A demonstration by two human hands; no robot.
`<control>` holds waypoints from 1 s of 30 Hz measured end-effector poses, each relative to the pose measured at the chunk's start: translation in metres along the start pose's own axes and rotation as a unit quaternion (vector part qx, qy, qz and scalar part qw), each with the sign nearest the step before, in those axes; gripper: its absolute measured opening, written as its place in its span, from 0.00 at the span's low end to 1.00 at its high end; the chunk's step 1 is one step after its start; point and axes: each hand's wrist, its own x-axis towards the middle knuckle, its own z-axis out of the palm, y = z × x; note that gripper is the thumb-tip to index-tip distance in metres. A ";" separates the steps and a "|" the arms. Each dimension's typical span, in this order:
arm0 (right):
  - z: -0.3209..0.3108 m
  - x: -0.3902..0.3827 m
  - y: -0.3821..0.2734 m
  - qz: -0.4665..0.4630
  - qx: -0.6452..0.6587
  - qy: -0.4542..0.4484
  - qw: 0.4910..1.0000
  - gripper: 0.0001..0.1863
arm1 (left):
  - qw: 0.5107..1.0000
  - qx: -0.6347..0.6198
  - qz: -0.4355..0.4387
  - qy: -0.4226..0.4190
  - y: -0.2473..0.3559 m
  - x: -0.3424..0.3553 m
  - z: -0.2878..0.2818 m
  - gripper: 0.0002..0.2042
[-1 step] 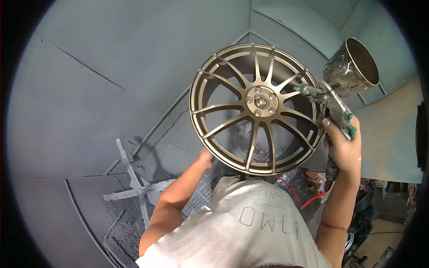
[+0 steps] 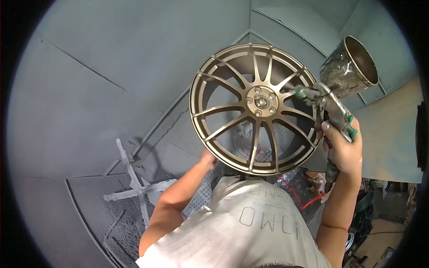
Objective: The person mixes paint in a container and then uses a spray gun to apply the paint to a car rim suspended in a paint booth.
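A bronze multi-spoke car wheel rim [image 2: 263, 103] stands in front of me, its spoked face up toward the view. My right hand [image 2: 343, 149] is closed around the handle of a spray gun [image 2: 331, 107], thumb along its back. The gun's green-ringed nozzle points left at the spokes from the wheel's right side. A paint-smeared metal cup [image 2: 344, 73] sits tilted on top of the gun. At the wheel's lower left edge is my left hand [image 2: 208, 159], its fingers mostly hidden behind the rim.
Grey sheet walls [image 2: 111, 80] meet in a corner behind the wheel. A paint-crusted cross-shaped stand [image 2: 140, 190] is at lower left. A red hose [image 2: 308, 203] runs below the gun. Clutter and dark round items [image 2: 364, 210] lie at lower right, beside a tan panel [image 2: 389, 134].
The wheel has turned slightly counter-clockwise. The spray gun has shifted a little to the left, and my left hand has moved slightly right.
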 end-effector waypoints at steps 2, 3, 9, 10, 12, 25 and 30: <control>0.006 -0.006 -0.004 0.017 0.035 -0.071 0.997 0.25 | 0.999 0.035 -0.029 0.000 -0.014 -0.020 0.006 0.12; 0.009 -0.008 -0.006 0.027 0.045 -0.077 0.996 0.27 | 0.998 0.049 -0.034 -0.008 -0.021 -0.030 0.013 0.12; 0.019 0.008 -0.006 -0.029 -0.061 -0.030 0.997 0.26 | 0.919 0.375 0.056 -0.106 -0.051 -0.065 0.027 0.12; 0.024 0.010 -0.003 -0.054 -0.105 -0.009 0.993 0.26 | 0.862 0.481 0.098 -0.123 -0.053 -0.067 0.021 0.14; 0.024 0.018 -0.001 -0.051 -0.113 0.005 0.992 0.24 | 0.836 0.526 0.069 -0.143 -0.057 -0.061 0.015 0.17; -0.019 0.020 0.011 -0.036 -0.132 0.071 0.988 0.23 | 0.988 0.133 0.080 0.000 -0.027 -0.011 -0.010 0.18; -0.059 0.028 0.006 -0.034 -0.143 0.107 0.983 0.23 | 0.997 0.026 0.076 0.014 0.018 -0.004 0.013 0.14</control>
